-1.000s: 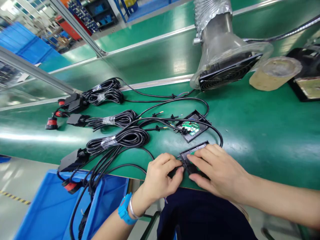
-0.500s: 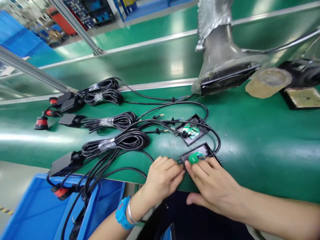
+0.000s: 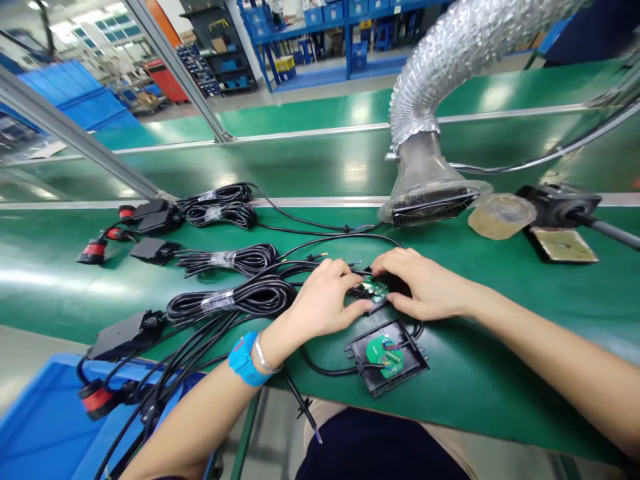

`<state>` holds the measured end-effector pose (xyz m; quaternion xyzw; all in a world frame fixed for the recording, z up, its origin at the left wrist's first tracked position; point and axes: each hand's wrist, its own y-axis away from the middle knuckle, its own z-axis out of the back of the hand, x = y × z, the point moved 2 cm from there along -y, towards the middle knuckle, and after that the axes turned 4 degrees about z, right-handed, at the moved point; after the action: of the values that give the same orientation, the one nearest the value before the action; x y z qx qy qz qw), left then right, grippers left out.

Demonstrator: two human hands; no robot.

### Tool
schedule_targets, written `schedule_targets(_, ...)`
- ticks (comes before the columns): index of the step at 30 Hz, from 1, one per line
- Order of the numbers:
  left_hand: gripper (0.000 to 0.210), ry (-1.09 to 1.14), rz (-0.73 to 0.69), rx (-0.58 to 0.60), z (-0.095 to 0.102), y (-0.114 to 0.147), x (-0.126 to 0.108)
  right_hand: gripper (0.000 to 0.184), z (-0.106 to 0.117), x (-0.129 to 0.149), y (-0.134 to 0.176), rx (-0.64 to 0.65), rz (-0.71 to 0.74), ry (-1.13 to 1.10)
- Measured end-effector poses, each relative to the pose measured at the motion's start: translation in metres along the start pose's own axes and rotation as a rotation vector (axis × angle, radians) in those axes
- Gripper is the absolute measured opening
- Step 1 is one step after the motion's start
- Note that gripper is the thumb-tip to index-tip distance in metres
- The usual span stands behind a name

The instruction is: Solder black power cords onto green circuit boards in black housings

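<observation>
My left hand [image 3: 327, 297] grips the left end of the farther black plastic box [image 3: 379, 309], near where a cable enters. Opposite it, my right hand [image 3: 430, 287] has its fingers and thumb around the right end. Inside that box a green circuit board [image 3: 376, 288] shows between my fingers, partly covered. Closer to me lies a second open black box [image 3: 415, 363] with a round green board [image 3: 377, 348] and thin coloured wires. A black cable [image 3: 327, 371] runs into its left side. Neither hand touches this nearer box.
Several coiled black cables [image 3: 255, 297] with red-and-black plugs [image 3: 95, 250] lie left on the green bench [image 3: 500, 373]. A fume hood [image 3: 430, 190] hangs at the back. Right of it are a yellowish cup [image 3: 500, 217] and a soldering stand [image 3: 560, 203]. A blue bin [image 3: 60, 427] stands at lower left.
Both hands have moved from the nearer box to the farther one. The nearer box now lies uncovered, closer to the bench edge. The view has tilted up.
</observation>
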<state>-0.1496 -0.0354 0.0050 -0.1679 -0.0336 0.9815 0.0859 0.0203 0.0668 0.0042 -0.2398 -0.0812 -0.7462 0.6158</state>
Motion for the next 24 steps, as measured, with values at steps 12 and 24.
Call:
schedule_targets(12,0.02,-0.025,0.059,0.113,0.005,0.014,0.001,0.052,-0.034,0.033,0.012,0.061,-0.226,0.255)
schedule_targets(24,0.018,0.266,0.157,0.309,0.009,-0.001,0.009,0.019,-0.033,0.024,-0.016,-0.087,-0.014,0.044)
